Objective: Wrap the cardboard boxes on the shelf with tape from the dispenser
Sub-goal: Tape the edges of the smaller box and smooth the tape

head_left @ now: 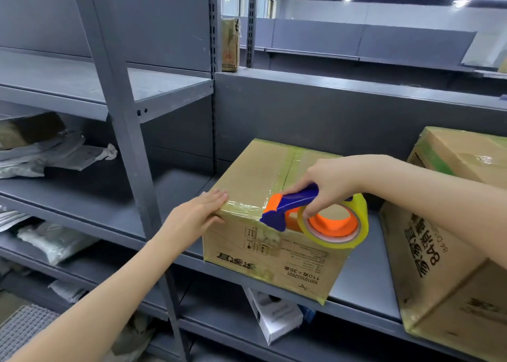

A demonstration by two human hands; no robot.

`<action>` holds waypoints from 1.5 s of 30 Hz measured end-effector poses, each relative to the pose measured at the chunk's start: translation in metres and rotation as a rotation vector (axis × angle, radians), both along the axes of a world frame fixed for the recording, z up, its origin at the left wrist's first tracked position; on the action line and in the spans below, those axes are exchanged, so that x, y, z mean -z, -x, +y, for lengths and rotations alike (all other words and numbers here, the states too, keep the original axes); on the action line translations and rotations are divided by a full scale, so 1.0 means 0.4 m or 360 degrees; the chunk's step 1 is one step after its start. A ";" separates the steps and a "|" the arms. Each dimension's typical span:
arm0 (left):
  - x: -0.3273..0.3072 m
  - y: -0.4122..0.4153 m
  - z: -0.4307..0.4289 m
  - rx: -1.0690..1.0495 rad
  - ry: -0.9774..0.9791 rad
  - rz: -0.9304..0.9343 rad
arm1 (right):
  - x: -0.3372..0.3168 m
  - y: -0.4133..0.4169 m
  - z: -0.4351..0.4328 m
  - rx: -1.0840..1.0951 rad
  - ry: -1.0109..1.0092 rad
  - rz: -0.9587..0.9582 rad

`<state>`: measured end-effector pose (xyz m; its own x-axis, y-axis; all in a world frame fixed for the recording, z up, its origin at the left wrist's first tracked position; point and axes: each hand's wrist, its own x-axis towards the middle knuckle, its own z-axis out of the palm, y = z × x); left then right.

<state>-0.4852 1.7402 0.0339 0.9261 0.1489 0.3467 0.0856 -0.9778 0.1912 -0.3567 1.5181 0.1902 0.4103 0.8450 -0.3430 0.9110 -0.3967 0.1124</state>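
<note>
— What has the right grip [326, 186] got?
— It's clamped round the blue handle of the dispenser [285, 205], fingers curled over the top, thumb down at the roll [354, 235]. The orange nose, just left of that grip, meets the front top edge of the box [255, 169].

— And the left grip [197, 216]?
— Spread flat. Straight fingers press the box's top at its left front corner, thumb against the front face. It curls round nothing.

— So where's the box?
— Under both grips, at the front edge of the grey metal shelf [365, 274]. Shiny tape [288, 158] runs along the top seam and wrinkles over the edge between the two grips.

— What's around?
— Right of the right grip, a second box [428, 265] stands just beside the first, with a third box [466, 153] above and behind it. Left of the left grip, past a grey post [129, 131], lie crumpled grey bags [55, 153]. Below the grips, a white carton [277, 317] sits on the lower level.

— Materials?
— Brown card with black print, glossy yellowish tape, smooth plastic, matt painted steel.
</note>
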 end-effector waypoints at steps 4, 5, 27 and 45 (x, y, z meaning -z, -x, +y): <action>-0.002 0.002 -0.016 0.0011 -0.0101 -0.0017 | 0.014 -0.001 -0.039 -0.0012 -0.0021 -0.0043; -0.002 0.002 -0.020 0.0014 -0.0172 -0.0012 | 0.018 0.002 -0.034 -0.0035 -0.0010 -0.0092; 0.034 -0.070 -0.169 0.0135 -0.0443 -0.0421 | 0.014 -0.015 -0.082 -0.0083 -0.0074 -0.0081; 0.046 -0.116 -0.295 0.0407 -0.0458 -0.0503 | 0.032 -0.052 -0.158 -0.0007 -0.0017 -0.0045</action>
